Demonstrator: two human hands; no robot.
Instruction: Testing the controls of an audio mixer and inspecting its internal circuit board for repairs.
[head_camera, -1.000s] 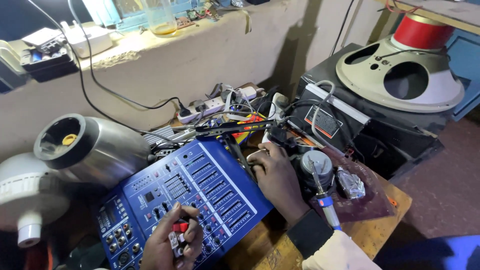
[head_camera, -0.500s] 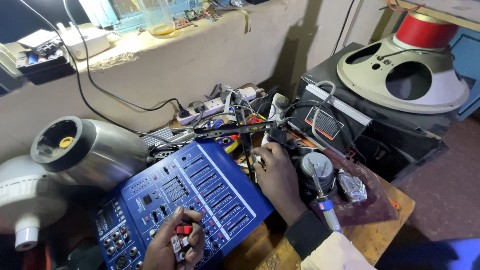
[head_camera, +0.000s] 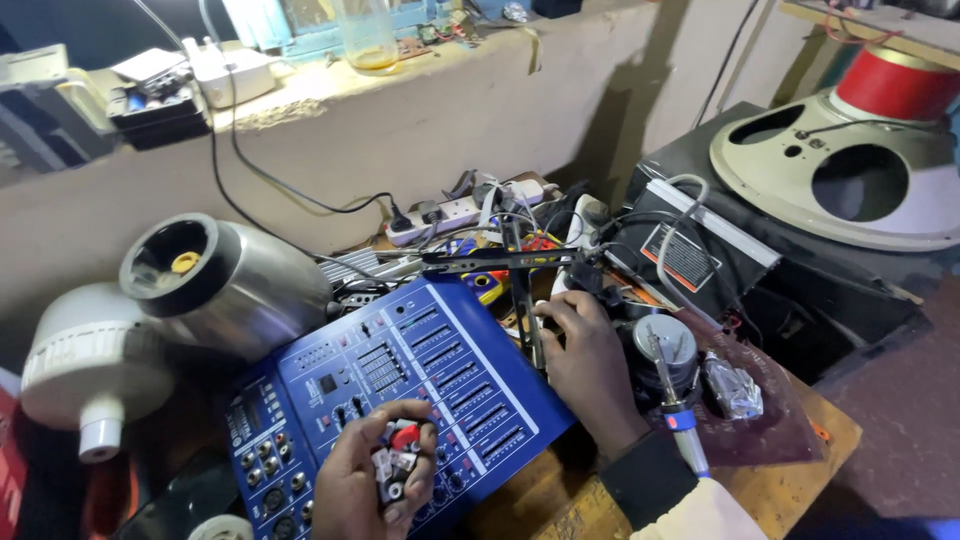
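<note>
A blue audio mixer panel (head_camera: 400, 380) with rows of knobs and sliders lies tilted on the wooden bench. My left hand (head_camera: 375, 480) is over its near edge, fingers closed on a small connector block (head_camera: 397, 463) with red and white sockets. My right hand (head_camera: 590, 365) rests at the mixer's right edge, fingertips touching a dark metal bar (head_camera: 525, 300) among cables. A soldering iron (head_camera: 672, 410) with a blue handle lies just right of that wrist.
A silver horn speaker (head_camera: 215, 280) and a white round lamp body (head_camera: 95, 365) sit left. A power strip (head_camera: 450, 212) and tangled wires lie behind the mixer. A black box (head_camera: 700, 255) and a large speaker frame (head_camera: 850, 180) with a red magnet stand right.
The view has shifted slightly. My left hand still holds the connector block over the mixer, and my right hand stays at the mixer's right edge, reaching a little further toward the metal bar.
</note>
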